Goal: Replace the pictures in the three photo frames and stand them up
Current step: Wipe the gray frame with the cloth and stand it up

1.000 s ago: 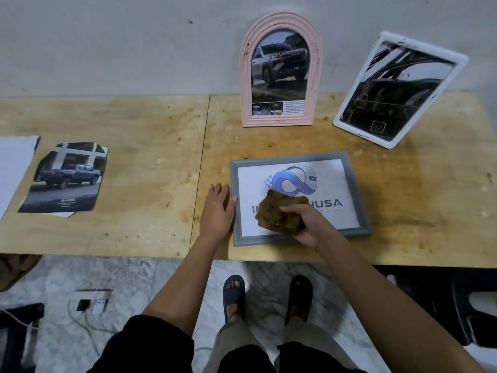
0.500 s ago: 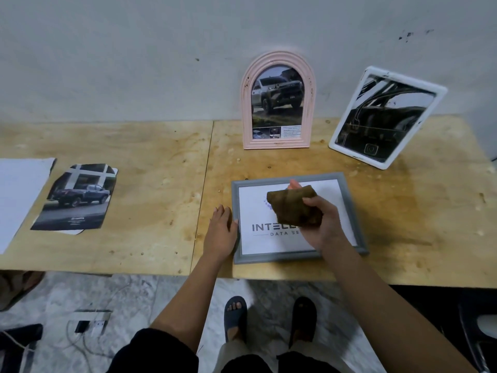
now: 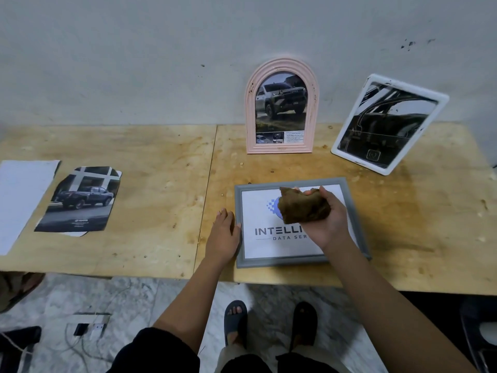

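A grey photo frame (image 3: 352, 211) lies flat near the table's front edge, showing a white logo print. My left hand (image 3: 223, 235) rests flat on the table against the frame's left edge. My right hand (image 3: 329, 219) grips a crumpled brown cloth (image 3: 304, 208), lifted above the frame's glass. A pink arched frame (image 3: 281, 106) with a truck picture stands against the wall. To its right a white frame (image 3: 390, 123) with a dark picture leans upright.
A loose truck picture (image 3: 80, 200) lies on the left part of the wooden table (image 3: 150, 184), beside a white sheet (image 3: 24, 195). Below the table edge are my feet in sandals, floor cables and a power strip (image 3: 88, 325).
My right hand has lifted the brown cloth off the grey frame's glass and turned palm up. The left hand stays at the frame's left edge. The camera tilted up.
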The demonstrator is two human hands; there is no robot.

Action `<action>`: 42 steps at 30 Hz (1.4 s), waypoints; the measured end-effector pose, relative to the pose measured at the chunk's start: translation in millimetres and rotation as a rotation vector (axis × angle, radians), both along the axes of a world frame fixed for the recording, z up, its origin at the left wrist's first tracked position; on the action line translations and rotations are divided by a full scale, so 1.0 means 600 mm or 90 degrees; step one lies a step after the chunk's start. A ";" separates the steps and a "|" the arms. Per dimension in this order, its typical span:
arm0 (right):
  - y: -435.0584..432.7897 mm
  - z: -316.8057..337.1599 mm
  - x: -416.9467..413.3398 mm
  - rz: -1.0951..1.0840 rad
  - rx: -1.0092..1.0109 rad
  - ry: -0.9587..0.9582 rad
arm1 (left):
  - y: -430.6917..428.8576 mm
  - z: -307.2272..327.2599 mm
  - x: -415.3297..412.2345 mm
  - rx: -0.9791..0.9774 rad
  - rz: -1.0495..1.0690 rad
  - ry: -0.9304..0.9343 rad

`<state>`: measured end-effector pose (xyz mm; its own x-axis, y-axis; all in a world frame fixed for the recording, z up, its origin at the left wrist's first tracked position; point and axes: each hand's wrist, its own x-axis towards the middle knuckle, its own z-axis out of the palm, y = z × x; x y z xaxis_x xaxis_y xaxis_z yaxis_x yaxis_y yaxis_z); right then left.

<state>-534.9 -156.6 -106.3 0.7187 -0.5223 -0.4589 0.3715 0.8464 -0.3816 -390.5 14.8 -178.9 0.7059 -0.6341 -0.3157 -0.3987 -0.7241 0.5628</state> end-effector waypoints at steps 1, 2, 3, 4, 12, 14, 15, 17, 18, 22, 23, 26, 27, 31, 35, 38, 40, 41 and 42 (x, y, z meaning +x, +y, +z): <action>-0.001 -0.001 -0.003 0.014 -0.013 0.032 | 0.001 -0.001 0.000 -0.007 0.002 0.004; -0.004 -0.005 -0.006 0.033 -0.036 0.076 | 0.001 -0.001 0.000 -0.015 0.004 0.006; -0.006 -0.008 -0.008 0.058 -0.064 0.127 | 0.000 -0.002 0.000 -0.023 0.004 0.005; -0.006 -0.008 -0.009 0.094 -0.097 0.182 | 0.001 -0.003 -0.001 -0.030 0.006 0.004; 0.047 -0.022 0.012 0.395 -0.591 0.525 | 0.006 -0.008 -0.004 -0.051 0.013 -0.012; 0.072 -0.030 0.028 0.458 -0.743 0.514 | 0.010 -0.006 0.004 -0.054 0.015 -0.009; 0.083 -0.036 0.034 0.482 -0.807 0.503 | 0.012 -0.004 0.008 -0.055 0.013 -0.009; 0.099 -0.046 0.045 0.517 -0.921 0.501 | 0.013 0.001 0.015 -0.052 0.009 -0.014; 0.104 -0.050 0.049 0.528 -0.981 0.509 | 0.013 0.004 0.020 -0.049 0.013 -0.015; 0.112 -0.059 0.064 0.548 -1.184 0.564 | -0.001 0.014 0.036 -0.030 0.046 -0.003; 0.114 -0.060 0.068 0.568 -1.233 0.580 | -0.005 0.016 0.040 -0.021 0.047 0.001; 0.124 -0.065 0.071 0.617 -1.345 0.600 | -0.017 0.022 0.053 -0.016 0.070 0.025; 0.127 -0.069 0.069 0.621 -1.362 0.603 | -0.020 0.024 0.056 -0.023 0.088 0.039; 0.138 -0.076 0.061 0.616 -1.380 0.586 | -0.028 0.027 0.059 -0.054 0.131 0.062; 0.144 -0.072 0.060 0.603 -1.500 0.614 | -0.029 0.024 0.051 -0.080 0.166 0.106; 0.142 -0.066 0.062 0.618 -1.562 0.593 | -0.030 0.023 0.045 -0.097 0.192 0.124; 0.140 -0.069 0.061 0.636 -1.585 0.587 | -0.033 0.028 0.045 -0.091 0.185 0.116; 0.140 -0.071 0.059 0.646 -1.594 0.581 | -0.034 0.031 0.045 -0.082 0.174 0.111; 0.140 -0.073 0.057 0.650 -1.596 0.577 | -0.035 0.034 0.046 -0.075 0.162 0.105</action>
<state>-500.9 -72.3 -150.0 0.9760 -0.1381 -0.1686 -0.1424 -0.9897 -0.0134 -362.8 -6.2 -158.5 0.7916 -0.4829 -0.3743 -0.1095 -0.7149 0.6906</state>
